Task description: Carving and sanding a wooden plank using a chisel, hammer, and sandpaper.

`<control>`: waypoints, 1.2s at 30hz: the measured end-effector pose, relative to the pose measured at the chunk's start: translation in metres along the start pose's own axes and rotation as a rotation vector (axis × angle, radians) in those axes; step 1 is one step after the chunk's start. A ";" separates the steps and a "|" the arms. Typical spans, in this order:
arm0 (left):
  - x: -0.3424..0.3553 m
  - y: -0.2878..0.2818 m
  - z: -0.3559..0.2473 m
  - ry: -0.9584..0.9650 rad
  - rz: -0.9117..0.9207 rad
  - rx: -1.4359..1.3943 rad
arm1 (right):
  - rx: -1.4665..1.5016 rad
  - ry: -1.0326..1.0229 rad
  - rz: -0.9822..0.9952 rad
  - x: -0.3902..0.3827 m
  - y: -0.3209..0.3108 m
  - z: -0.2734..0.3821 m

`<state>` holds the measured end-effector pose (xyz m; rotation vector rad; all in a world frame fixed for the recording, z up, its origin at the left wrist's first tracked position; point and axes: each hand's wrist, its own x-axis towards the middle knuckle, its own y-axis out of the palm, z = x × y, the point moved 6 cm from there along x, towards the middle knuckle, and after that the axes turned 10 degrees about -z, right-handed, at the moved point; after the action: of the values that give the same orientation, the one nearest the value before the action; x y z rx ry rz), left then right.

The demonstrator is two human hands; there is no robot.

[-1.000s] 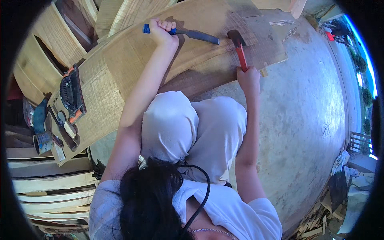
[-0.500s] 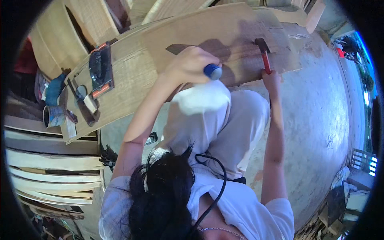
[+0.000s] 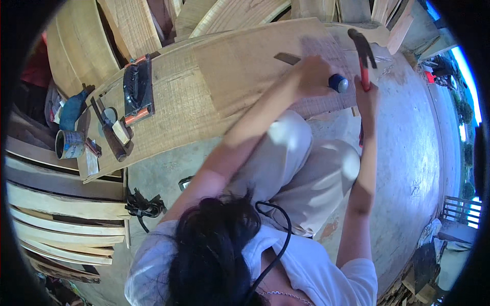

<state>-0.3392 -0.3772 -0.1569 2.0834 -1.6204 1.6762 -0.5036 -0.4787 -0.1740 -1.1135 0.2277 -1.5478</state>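
Note:
My left hand (image 3: pixel 312 77) is closed round a blue-handled tool (image 3: pixel 337 83); its rounded butt end shows at the right of the fist. A flat dark blade (image 3: pixel 287 58) sticks out beyond the fingers to the left, over a wooden board (image 3: pixel 245 66). I cannot make out the tool's exact kind. In my right hand (image 3: pixel 366 98) is a claw hammer (image 3: pixel 364 71), gripped by its red handle with the dark head upward. The hammer stands near the board's right end, apart from the blue handle. Both knees are drawn up beneath my arms.
On the board's left part lie a black tool with orange ends (image 3: pixel 138 89), a wooden-handled tool (image 3: pixel 109 130) and an open tin (image 3: pixel 69 144). Planks (image 3: pixel 66 204) are stacked at the left, and boards (image 3: pixel 130 25) lean behind. Black straps (image 3: pixel 144 204) rest on the concrete floor.
My left hand has moved to the right with the blue-handled tool, near the board's right end. My right hand and the claw hammer have shifted right, and the hammer head now points further up.

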 end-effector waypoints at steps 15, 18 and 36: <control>0.035 0.054 0.004 -0.375 -0.129 0.097 | 0.315 0.003 -0.214 -0.003 -0.103 0.016; 0.068 0.048 0.035 -0.440 -0.229 0.295 | 0.392 0.138 -0.007 0.018 -0.099 0.023; 0.058 0.107 0.076 -0.389 -0.110 0.298 | 0.818 0.416 0.261 0.016 -0.050 -0.050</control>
<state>-0.3667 -0.5097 -0.2055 2.7321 -1.3635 1.6413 -0.5716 -0.4968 -0.1588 -0.1129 0.0018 -1.4105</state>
